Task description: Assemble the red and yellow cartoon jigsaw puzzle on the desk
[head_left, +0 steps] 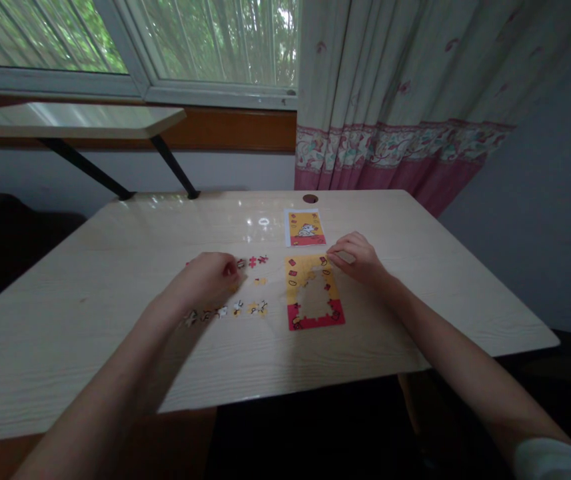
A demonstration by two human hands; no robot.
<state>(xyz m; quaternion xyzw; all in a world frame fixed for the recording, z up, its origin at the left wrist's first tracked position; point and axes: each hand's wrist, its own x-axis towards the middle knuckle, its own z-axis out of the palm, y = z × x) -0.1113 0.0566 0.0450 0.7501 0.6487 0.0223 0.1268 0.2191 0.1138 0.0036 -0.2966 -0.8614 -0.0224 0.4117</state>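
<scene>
A jigsaw puzzle (292, 293) lies on the table with its yellow and red border joined and an irregular gap in the middle. My left hand (208, 279) is over the loose pieces to the left, its fingers curled in a pinch; whatever is between them is hidden. Beside its fingertips lie red puzzle pieces (252, 262), with yellow pieces (260, 281) closer to me. White and yellow pieces (222, 311) form a row below. At the puzzle's upper right corner, my right hand (359, 259) has thumb and index finger pressed together; I cannot make out anything held.
A picture card (306, 229) with a white cartoon animal lies just beyond the puzzle. The pale wooden table (115, 333) has a round cable hole (310, 199) near its back edge. A raised shelf (90, 120) on black supports stands at the back left; a curtain (390, 120) hangs behind.
</scene>
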